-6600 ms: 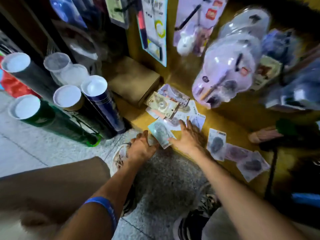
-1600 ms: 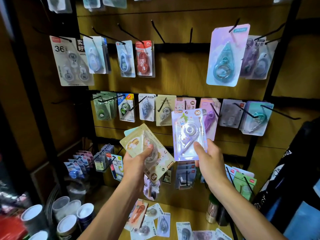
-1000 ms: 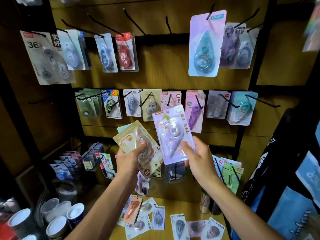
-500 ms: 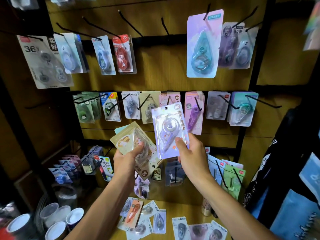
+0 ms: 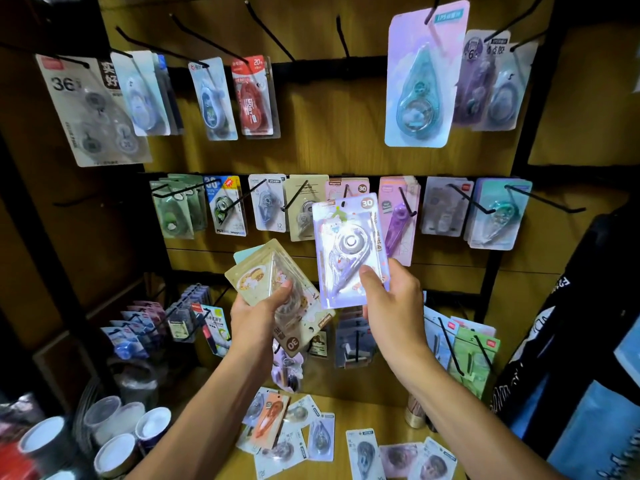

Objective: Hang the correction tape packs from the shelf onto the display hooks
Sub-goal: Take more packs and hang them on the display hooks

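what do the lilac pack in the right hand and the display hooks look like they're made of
Lilac pack: printed card backing, apparently under a clear glossy plastic blister, judging by the bright glare over the tape dispenser. Display hooks: thin black rods, probably painted or coated metal wire; finish looks matte.

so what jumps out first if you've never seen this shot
The right hand holds a pale purple correction tape pack up at the centre, in front of the middle row of hooks. Just left of it and lower, the left hand grips a tilted beige pack. At top right hangs a big lilac pack, and loose packs lie on the wooden shelf below.
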